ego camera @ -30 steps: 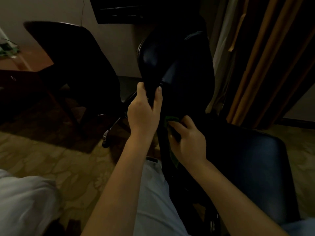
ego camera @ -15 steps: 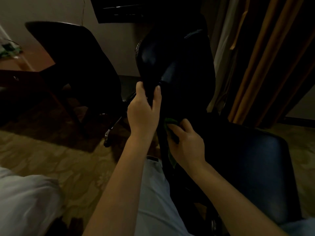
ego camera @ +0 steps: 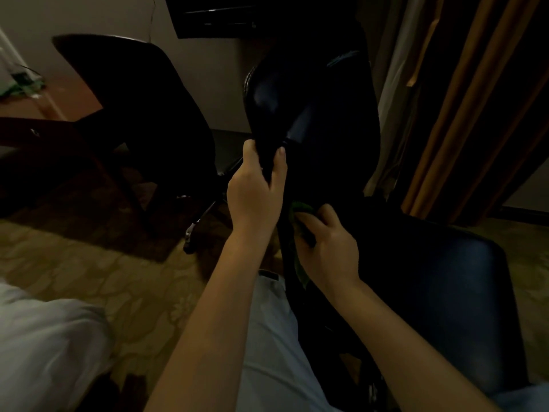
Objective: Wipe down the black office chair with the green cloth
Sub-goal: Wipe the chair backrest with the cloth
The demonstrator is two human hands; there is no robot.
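At the far left I see a desk [ego camera: 74,96] corner, and beside it the other chair [ego camera: 142,99] stands dark on the patterned carpet [ego camera: 89,263]. Neither is part of my job.

Moving in, my left hand [ego camera: 255,188] is clamped on the chair [ego camera: 326,129] at the near edge of its backrest. The thumb is on one side and the fingers are wrapped over the other.

Just right of that and lower, the cloth [ego camera: 300,208] shows as a small green bunch. It is pressed against the bottom of the backrest, about where it meets the seat. Most of the cloth is hidden under my right hand [ego camera: 329,248], whose fingers are curled round it. The seat spreads away to the right, glossy and faintly blue in this dim light. The curtain [ego camera: 475,99] hangs behind it.

I judge the cloth to be soft and light, so it will crumple and slip out of a loose pinch. It is better held wadded under the palm, with the fingers spread over it. The upholstery looks smooth and slick, so the cloth should glide with little drag. An office chair will likely swivel or roll when pushed. The firm backrest edge is the right place to brace it, and I would wipe against that hold.
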